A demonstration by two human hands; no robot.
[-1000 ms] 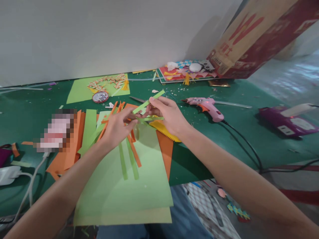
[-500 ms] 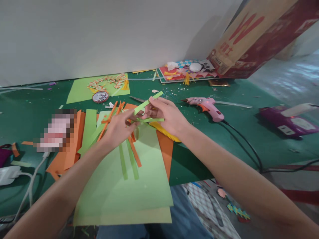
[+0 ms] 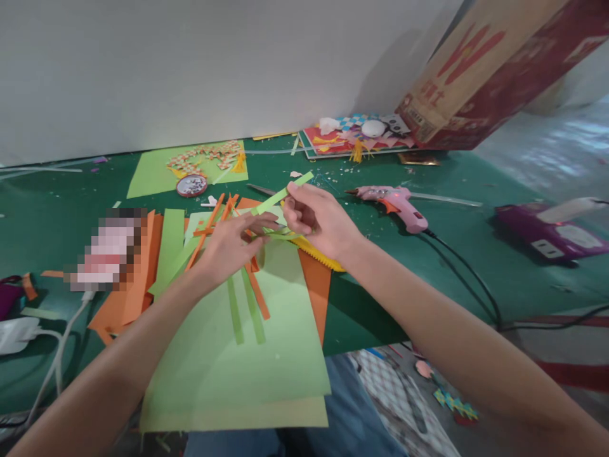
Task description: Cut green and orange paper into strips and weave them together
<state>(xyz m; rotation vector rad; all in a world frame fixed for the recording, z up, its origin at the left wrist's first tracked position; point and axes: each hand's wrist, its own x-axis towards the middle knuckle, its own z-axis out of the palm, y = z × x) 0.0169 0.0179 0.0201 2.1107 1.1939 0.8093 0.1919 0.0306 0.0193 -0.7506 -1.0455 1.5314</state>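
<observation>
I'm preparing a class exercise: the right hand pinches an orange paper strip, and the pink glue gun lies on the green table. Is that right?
Not quite: the strip pinched by the right hand is light green, not orange, as the head view shows.

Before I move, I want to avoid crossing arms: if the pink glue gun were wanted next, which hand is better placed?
Probably the right hand: the pink glue gun lies on its side, and the left hand is farther off. The right does pinch a green strip, though.
</observation>
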